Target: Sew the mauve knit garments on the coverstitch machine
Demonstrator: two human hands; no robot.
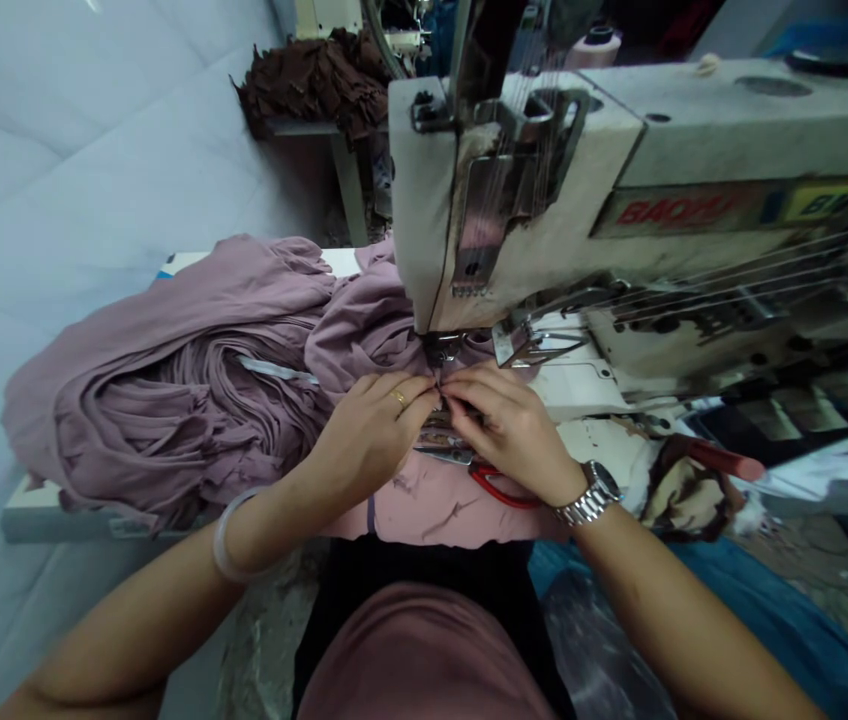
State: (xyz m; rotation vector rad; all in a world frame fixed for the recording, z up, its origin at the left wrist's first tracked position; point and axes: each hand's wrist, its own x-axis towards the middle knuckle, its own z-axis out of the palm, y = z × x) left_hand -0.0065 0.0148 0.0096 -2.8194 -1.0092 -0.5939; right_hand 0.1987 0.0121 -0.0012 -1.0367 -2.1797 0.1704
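As the left hand point(371, 440) and the right hand point(510, 430) met just in front of the presser foot point(440, 348) of an industrial sewing machine point(536, 190), their fingertips point(424, 386) pinched a narrow fold of mauve knit fabric point(169, 420) from both sides; neither hand had let go. The fabric ran from that pinch back to a loose heap on the table, which spread left almost to the table's edge point(19, 520). Red-handled scissors point(499, 485) lay just below the right hand, on the table near its front edge. The machine's head overhung the hands closely, leaving little room ahead of them, while the heap filled the space on the left. Well beyond the machine, a pile of brown fabric point(311, 85) sat on a stand.
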